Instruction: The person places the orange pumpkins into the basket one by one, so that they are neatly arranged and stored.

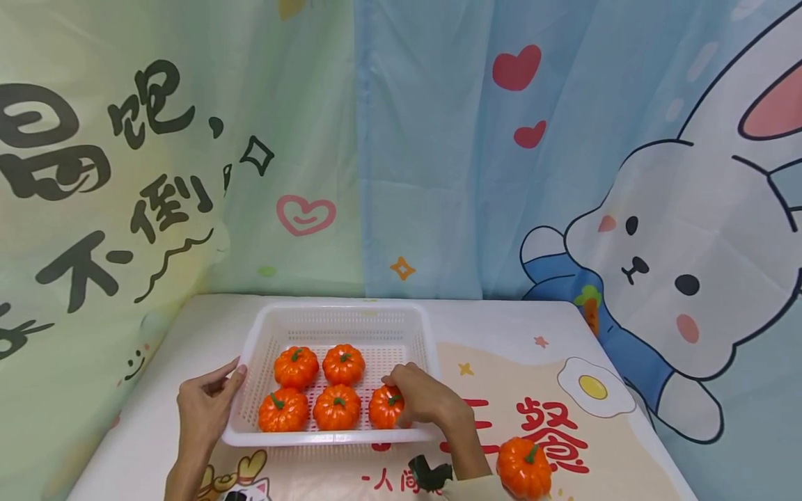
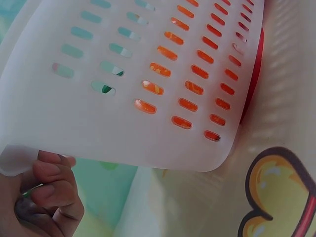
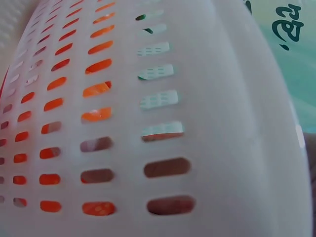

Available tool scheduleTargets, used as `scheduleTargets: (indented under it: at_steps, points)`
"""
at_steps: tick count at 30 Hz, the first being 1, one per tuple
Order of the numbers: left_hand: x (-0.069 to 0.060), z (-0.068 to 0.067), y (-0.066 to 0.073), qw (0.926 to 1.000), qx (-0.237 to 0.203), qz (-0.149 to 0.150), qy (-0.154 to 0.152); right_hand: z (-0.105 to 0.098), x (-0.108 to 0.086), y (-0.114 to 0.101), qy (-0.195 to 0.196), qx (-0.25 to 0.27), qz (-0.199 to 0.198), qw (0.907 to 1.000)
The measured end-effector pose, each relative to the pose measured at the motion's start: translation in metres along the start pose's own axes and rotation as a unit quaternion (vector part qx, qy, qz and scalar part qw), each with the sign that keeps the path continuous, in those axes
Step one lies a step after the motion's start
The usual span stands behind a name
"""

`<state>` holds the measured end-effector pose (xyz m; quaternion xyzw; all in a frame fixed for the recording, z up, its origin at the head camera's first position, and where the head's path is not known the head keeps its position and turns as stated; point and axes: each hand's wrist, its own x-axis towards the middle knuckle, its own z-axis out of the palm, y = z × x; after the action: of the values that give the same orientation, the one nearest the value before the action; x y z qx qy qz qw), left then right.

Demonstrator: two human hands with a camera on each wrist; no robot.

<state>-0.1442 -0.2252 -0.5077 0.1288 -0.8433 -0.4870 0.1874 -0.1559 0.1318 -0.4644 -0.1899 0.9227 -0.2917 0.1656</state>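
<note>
A white slotted plastic basket sits on the table with several small orange pumpkins inside, two in a back row and the others along the front. At the basket's left side my left hand holds the rim; in the left wrist view its curled fingers are at the rim. My right hand reaches over the right rim and grips the front-right pumpkin, covering part of it. In the right wrist view the basket wall hides most of that hand.
Another orange pumpkin lies on the printed tablecloth, right of the basket and beside the right forearm. Behind the table hangs a patterned curtain. A dark green piece shows near the right sleeve.
</note>
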Motion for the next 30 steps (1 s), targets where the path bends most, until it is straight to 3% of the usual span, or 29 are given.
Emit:
scheduleTargets:
  at_steps: [30]
  points:
    - [-0.0019,-0.0011,0.0001,1.0000,-0.002,0.008,-0.001,-0.0038,-0.0001,-0.0073,-0.009,-0.012,0.031,0.9994]
